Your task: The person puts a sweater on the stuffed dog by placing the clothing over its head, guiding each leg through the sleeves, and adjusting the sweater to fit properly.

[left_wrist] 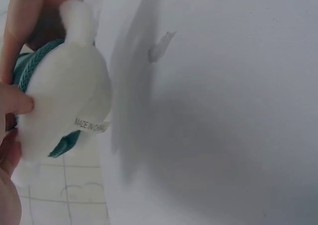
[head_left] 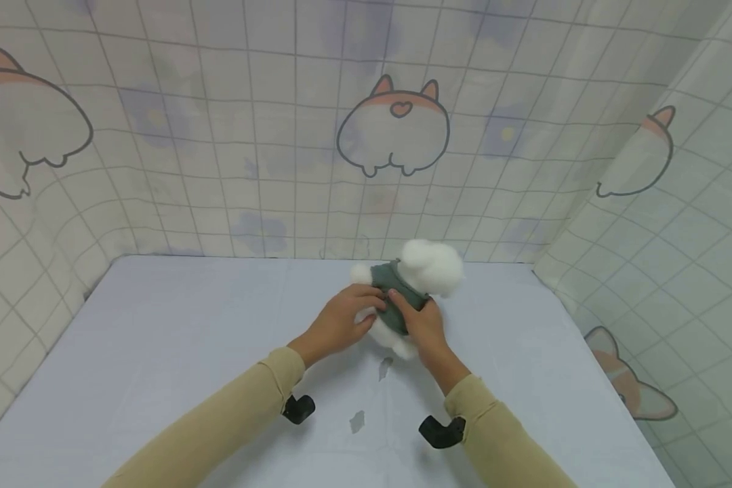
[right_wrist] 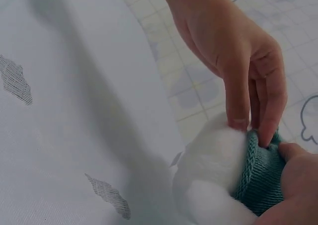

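A fluffy white plush toy (head_left: 432,268) in a knitted green sweater (head_left: 396,291) is held tilted over the far part of the table, its head toward the upper right. My right hand (head_left: 427,329) grips its clothed body, thumb across the sweater. From the other side my left hand (head_left: 344,315) pinches the sweater's ribbed hem, as the right wrist view shows, with fingertips against the white fur (right_wrist: 213,155). In the left wrist view a small white tag (left_wrist: 91,124) reading "MADE IN CHINA" sticks out from the toy's rear, near a strip of green knit (left_wrist: 65,143).
A pale cloth covers the table (head_left: 207,325), with small grey patches (head_left: 357,421) near its middle. Behind and beside it hangs a gridded curtain (head_left: 268,169) with cartoon corgi prints. Black camera mounts (head_left: 442,432) jut from both sleeves.
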Demonstrator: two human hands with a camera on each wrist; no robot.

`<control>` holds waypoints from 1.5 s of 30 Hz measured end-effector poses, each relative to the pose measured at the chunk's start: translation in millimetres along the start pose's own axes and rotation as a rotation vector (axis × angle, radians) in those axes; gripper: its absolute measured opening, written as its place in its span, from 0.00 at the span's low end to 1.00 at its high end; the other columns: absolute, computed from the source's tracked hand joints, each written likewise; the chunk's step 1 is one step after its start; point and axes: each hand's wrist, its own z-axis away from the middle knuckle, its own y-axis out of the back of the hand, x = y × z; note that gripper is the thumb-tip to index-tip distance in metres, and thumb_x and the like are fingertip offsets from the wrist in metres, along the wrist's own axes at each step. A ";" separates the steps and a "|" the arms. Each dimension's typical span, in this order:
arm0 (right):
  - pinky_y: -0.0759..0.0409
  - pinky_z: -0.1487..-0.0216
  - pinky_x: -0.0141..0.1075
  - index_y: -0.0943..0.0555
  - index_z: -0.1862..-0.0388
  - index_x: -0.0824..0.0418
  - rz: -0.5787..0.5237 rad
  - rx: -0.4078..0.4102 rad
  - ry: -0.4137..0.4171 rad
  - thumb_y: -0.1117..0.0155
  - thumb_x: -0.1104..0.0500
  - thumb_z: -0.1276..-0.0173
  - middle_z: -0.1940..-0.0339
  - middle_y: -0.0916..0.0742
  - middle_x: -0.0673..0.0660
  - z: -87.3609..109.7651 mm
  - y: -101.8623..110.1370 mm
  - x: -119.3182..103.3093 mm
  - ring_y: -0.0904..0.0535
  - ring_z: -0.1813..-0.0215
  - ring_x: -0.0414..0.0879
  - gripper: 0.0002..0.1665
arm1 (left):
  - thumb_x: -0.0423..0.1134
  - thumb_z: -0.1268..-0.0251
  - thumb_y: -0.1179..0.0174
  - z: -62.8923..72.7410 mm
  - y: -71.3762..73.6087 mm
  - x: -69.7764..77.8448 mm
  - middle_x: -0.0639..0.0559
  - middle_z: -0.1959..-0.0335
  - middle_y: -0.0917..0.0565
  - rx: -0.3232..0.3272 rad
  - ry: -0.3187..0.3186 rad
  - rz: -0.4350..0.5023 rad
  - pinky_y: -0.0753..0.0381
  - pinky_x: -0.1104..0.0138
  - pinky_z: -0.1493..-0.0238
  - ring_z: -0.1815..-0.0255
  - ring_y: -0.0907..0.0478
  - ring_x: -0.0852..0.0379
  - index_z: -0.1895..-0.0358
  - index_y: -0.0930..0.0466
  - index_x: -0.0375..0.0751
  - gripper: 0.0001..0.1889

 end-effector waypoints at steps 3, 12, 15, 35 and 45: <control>0.35 0.28 0.49 0.40 0.30 0.64 -0.023 0.012 -0.014 0.36 0.29 0.44 0.33 0.28 0.59 -0.2 0.6 -0.2 0.32 0.32 0.53 0.56 | 0.30 0.40 0.35 -0.4 -1.6 1.8 0.48 0.48 0.18 0.038 -0.056 -0.031 0.25 0.62 0.37 0.41 0.23 0.52 0.61 0.15 0.43 0.06; 0.32 0.31 0.48 0.35 0.35 0.64 0.006 0.111 -0.019 0.40 0.35 0.39 0.38 0.24 0.59 -4.2 6.5 -2.2 0.28 0.37 0.52 0.45 | 0.28 0.39 0.40 -1.3 2.4 -3.0 0.48 0.44 0.22 -0.053 -0.212 -0.034 0.28 0.62 0.35 0.38 0.27 0.52 0.66 0.20 0.44 0.05; 0.32 0.30 0.48 0.33 0.35 0.65 0.013 0.125 -0.006 0.40 0.35 0.38 0.38 0.23 0.60 -5.5 9.1 -2.6 0.28 0.36 0.53 0.44 | 0.28 0.39 0.40 -0.9 4.5 -4.2 0.46 0.44 0.22 -0.046 -0.238 -0.016 0.28 0.61 0.34 0.37 0.27 0.51 0.66 0.20 0.44 0.06; 0.38 0.25 0.46 0.37 0.31 0.63 -0.168 0.075 0.018 0.41 0.40 0.33 0.33 0.27 0.59 -4.7 17.1 -8.9 0.33 0.30 0.51 0.41 | 0.46 0.44 0.30 -1.7 -6.0 -6.9 0.44 0.37 0.32 0.257 0.070 0.110 0.24 0.56 0.40 0.35 0.32 0.51 0.39 0.32 0.39 0.32; 0.41 0.24 0.44 0.38 0.31 0.66 -0.240 -0.016 0.059 0.48 0.44 0.28 0.32 0.27 0.59 -1.7 17.6 -13.0 0.34 0.31 0.50 0.36 | 0.58 0.41 0.36 -3.4 -0.8 -7.3 0.54 0.24 0.45 0.017 0.484 0.549 0.27 0.53 0.34 0.27 0.36 0.49 0.24 0.52 0.52 0.46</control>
